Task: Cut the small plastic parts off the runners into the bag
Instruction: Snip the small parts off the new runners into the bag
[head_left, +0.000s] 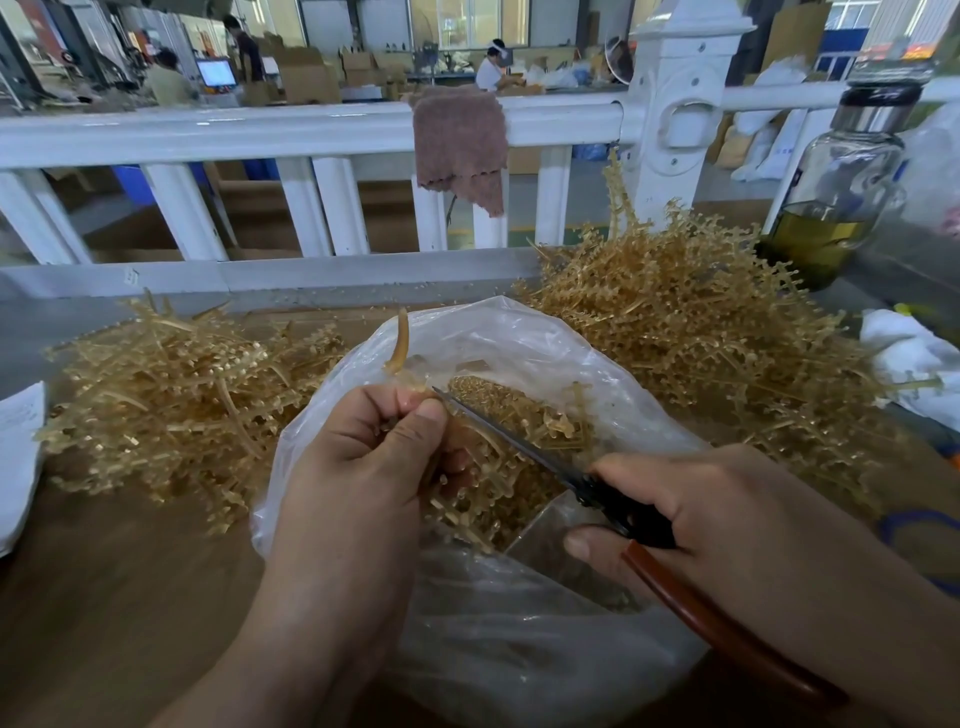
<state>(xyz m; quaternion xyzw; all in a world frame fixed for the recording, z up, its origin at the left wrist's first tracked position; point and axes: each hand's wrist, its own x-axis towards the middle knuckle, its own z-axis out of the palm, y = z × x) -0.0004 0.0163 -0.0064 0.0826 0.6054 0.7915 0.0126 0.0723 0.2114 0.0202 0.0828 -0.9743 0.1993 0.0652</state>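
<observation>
A clear plastic bag (524, 338) lies open in front of me with several small amber parts (519, 415) inside. My left hand (363, 457) grips an amber plastic runner (400, 348) over the bag mouth; one end sticks up above my fingers. My right hand (727, 514) holds scissors (613, 499) with a black pivot and reddish-brown handles. The thin blades point up and left, their tip right by my left thumb and the runner.
Two heaps of amber runners flank the bag, one on the left (171, 395), a bigger one at the right (701, 312). A glass bottle of yellowish liquid (836, 192) stands at the far right. A white railing (291, 130) with a brown cloth (462, 140) runs behind the wooden table (119, 587).
</observation>
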